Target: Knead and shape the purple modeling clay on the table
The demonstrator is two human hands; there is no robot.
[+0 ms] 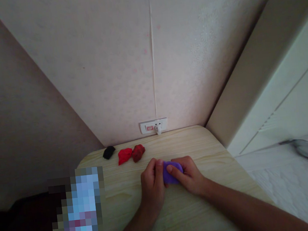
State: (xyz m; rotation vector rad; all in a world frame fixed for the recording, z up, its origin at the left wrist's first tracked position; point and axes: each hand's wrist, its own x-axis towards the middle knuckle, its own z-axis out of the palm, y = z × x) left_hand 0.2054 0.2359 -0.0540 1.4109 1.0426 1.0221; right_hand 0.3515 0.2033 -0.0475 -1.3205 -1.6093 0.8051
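Purple lump (169, 178) gripped in 2 bare hands over a pale, wood-grained desk (122, 207). The left hand (152, 178) is clamped on the left side of the purple lump, its thumb along the edge; the right hand (189, 174) is clamped on the right side, its thumb laid across the upper face (the fingers underneath are largely hidden). The purple lump has a smooth surface and rounded corners; whether it touches the desk cannot be told. Beyond the purple lump and to its left lie 3 smaller lumps: a dark red lump (138, 153), the nearest to it; a bright red lump (124, 156), just beside the dark red lump; and a black lump (108, 152), farthest left and apart from the other 2. Almost directly beyond the purple lump, a white wall socket (144, 127) holds a white plug (158, 130). Well left of the purple lump and nearer the viewer is a bluish object (82, 202), pixelated beyond recognition. To the right of the purple lump, past the desk, stands a pale cabinet (270, 70).
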